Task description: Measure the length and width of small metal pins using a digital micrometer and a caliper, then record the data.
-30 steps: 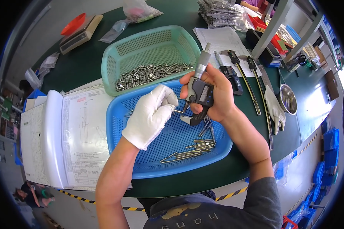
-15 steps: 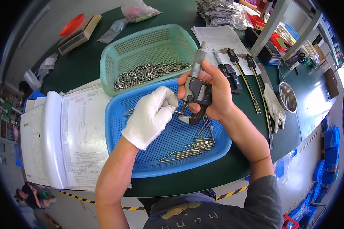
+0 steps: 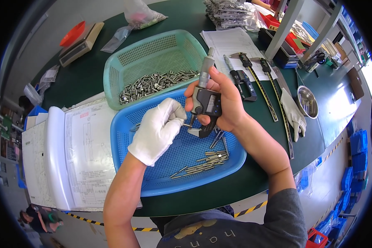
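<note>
My right hand (image 3: pixel 227 99) is bare and closed round a digital micrometer (image 3: pixel 208 101), its thimble pointing up and away. In a white glove, my left hand (image 3: pixel 158 131) pinches a thin metal pin (image 3: pixel 187 125), whose end sits at the micrometer's jaws. Most of that pin is hidden by the glove. Both hands are above a blue perforated basket (image 3: pixel 169 191). Several long metal pins (image 3: pixel 206 165) lie in its right part, and a few more show beside the glove. Behind it, a green basket (image 3: pixel 111 78) holds a heap of short metal pins (image 3: pixel 157 84).
An open folder with a drawing (image 3: pixel 89 153) lies at left. To the right are a second micrometer (image 3: pixel 243 82), two calipers (image 3: pixel 258 84), a white glove (image 3: pixel 292 113) and a metal bowl (image 3: pixel 307 102). A scale (image 3: pixel 82 45) and plastic bags (image 3: pixel 142 14) stand at the back.
The whole view has shifted slightly, moving most things a little left. My hands keep the same hold on the micrometer and the pin.
</note>
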Demonstrator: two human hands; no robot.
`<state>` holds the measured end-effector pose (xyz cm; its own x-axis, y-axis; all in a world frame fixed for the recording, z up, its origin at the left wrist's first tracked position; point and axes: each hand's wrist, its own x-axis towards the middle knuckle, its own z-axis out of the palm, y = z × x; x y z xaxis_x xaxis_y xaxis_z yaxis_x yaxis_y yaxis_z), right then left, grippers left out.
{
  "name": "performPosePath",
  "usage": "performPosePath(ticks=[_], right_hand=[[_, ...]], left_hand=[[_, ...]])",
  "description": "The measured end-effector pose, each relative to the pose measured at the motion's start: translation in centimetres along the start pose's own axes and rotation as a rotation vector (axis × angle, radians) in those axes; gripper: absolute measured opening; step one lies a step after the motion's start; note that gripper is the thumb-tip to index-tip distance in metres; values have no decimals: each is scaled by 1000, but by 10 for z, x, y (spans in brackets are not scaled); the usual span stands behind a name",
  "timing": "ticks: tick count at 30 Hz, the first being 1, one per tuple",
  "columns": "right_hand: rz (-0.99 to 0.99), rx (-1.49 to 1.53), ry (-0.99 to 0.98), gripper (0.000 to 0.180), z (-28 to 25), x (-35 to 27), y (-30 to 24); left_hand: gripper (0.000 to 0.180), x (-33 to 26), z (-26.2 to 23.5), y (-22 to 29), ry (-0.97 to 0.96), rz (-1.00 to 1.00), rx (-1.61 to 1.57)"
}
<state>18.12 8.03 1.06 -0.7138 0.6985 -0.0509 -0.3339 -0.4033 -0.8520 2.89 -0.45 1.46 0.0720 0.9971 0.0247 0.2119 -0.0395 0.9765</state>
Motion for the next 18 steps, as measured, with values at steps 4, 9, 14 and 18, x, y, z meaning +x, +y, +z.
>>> performPosePath(ticks=[4, 9, 14, 18], right_hand=[[-9, -2, 41, 60, -1, -1, 0], [-83, 123, 80, 60, -3, 0, -1], [-104, 192, 91, 61, -4, -1, -2], [-126, 183, 90, 62, -4, -1, -1]], left_hand=[[7, 2, 0, 1, 12, -39, -54], [10, 9, 1, -2, 134, -53, -256], [11, 9, 1, -3, 126, -70, -370], [14, 9, 1, -4, 123, -106, -376]])
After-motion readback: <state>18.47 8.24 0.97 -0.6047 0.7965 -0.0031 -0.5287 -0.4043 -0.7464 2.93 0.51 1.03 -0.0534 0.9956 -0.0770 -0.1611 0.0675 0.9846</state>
